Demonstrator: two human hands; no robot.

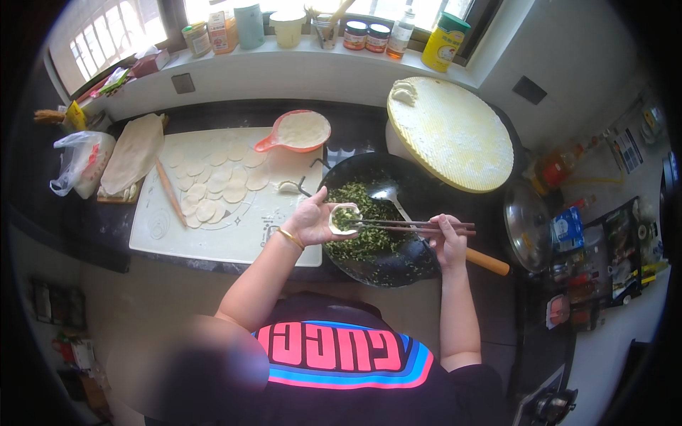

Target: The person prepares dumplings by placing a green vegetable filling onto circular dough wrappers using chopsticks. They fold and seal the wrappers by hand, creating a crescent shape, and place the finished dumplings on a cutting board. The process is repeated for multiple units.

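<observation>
My left hand cups a round dumpling wrapper with chopped green filling on it, over the left edge of a black wok. In my right hand is a pair of dark chopsticks, their tips at the filling on the wrapper. More green filling lies in the wok. A metal ladle rests in it, and its wooden handle sticks out below my right hand. Beside the wok, a folded dumpling sits on the pale mat.
Several flat wrappers and a rolling pin lie on the mat. Behind are a red-handled bowl of flour and a round floured tray with dumplings at its edge. A sheet of dough lies left; a glass lid stands right.
</observation>
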